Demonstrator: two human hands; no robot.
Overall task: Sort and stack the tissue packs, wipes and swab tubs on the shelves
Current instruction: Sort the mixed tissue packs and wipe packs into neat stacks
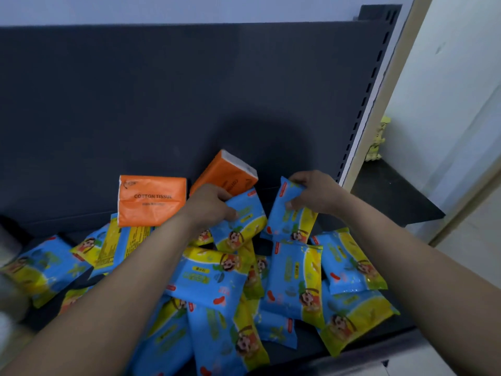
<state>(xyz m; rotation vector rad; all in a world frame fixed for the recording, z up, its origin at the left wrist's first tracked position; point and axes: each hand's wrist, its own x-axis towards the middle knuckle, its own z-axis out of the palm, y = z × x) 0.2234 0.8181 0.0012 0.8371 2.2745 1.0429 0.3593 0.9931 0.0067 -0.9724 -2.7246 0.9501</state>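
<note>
Several blue-and-yellow wipes packs (211, 278) lie jumbled across the dark shelf (385, 196). My left hand (208, 204) grips the top end of one wipes pack (244, 226) at the back of the pile. My right hand (314, 194) holds another wipes pack (292, 221) by its upper end, tilted up. Two orange tissue packs stand against the back panel: one labelled COTTON TISSUE (151, 199) at the left, one tilted (227, 172) just behind my left hand. No swab tubs are in view.
The dark back panel (189, 90) rises behind the shelf, with a slotted upright (363, 104) at its right edge. Beyond it stand a cream door frame (385, 109) and a white wall. A blurred grey shape (8, 267) sits at the far left.
</note>
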